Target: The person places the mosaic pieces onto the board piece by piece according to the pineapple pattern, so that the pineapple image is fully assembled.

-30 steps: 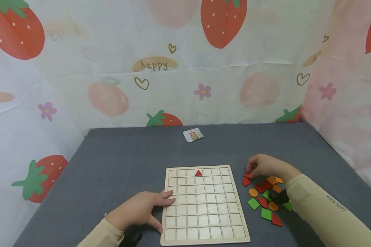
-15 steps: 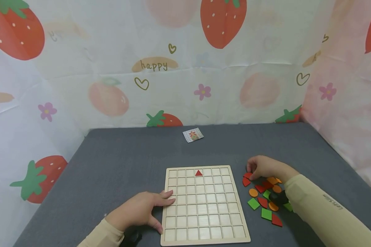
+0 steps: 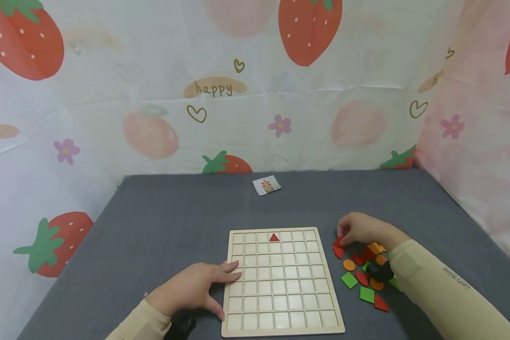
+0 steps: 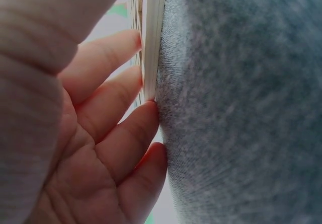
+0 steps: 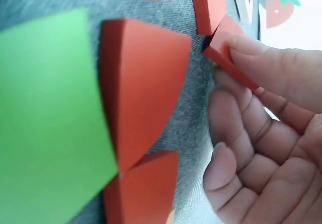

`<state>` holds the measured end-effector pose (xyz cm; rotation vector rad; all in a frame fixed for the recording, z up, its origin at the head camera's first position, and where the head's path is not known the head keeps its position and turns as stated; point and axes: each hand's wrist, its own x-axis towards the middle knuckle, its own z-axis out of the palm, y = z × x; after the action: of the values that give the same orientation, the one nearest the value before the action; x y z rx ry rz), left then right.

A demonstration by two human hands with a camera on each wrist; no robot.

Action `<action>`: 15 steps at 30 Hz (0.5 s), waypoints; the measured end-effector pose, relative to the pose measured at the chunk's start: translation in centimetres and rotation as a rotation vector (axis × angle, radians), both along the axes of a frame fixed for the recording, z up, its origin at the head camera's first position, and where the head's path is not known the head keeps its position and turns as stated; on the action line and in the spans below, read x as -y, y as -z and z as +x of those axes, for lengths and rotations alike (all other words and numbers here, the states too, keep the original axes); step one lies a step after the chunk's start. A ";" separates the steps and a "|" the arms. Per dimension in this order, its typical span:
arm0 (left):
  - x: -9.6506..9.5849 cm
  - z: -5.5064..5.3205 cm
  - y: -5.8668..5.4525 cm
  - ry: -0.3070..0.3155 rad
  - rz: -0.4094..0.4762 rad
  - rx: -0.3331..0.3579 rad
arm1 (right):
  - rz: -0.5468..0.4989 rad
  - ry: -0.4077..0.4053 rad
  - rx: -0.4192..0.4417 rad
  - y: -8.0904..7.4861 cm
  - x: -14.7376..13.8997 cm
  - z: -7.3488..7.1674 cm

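My left hand (image 3: 197,285) rests at the left edge of a wooden grid board (image 3: 283,332), its fingers spread and touching the rim. In the left wrist view its fingertips meet the side of the board (image 4: 152,43). A red triangle (image 3: 274,237) sits in a top-row cell. Right of the board, my right hand (image 3: 367,230) pinches a flat red piece (image 5: 226,45) between thumb and fingers; the piece is tilted and its full outline is partly hidden. Another red piece (image 5: 209,7) lies right against it.
Several red, green and orange tiles are scattered below the right hand, among them a green square (image 3: 367,295), an orange disc (image 3: 349,265) and a curved red piece (image 3: 381,303). A small picture card (image 3: 267,185) lies near the back of the grey cloth-covered table (image 3: 174,208).
The right hand has stayed among the tiles with only small finger movement, and the red pieces at its fingertips have shifted slightly. The left hand keeps its place on the board.
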<state>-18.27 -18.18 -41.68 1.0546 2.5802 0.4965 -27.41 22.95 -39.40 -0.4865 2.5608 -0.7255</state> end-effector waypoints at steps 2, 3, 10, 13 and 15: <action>0.0 -0.1 0.1 0.002 0.000 -0.003 | 0.002 0.000 0.002 -0.2 0.1 0.1; 0.0 -0.1 0.1 0.002 -0.001 -0.004 | -0.005 0.003 0.002 -0.2 0.2 0.1; 0.1 -0.1 0.4 0.010 0.007 -0.025 | -0.151 -0.030 -0.030 -0.8 0.9 -0.1; 0.1 0.1 0.5 0.012 0.003 -0.034 | -0.187 -0.054 -0.016 -0.8 1.9 0.0; 0.2 0.3 0.5 0.009 -0.005 -0.037 | -0.197 -0.059 0.000 -0.8 2.7 0.1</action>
<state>-17.99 -18.40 -42.21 1.0835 2.6057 0.4727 -27.35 20.30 -38.61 -0.6224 2.4758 -0.9609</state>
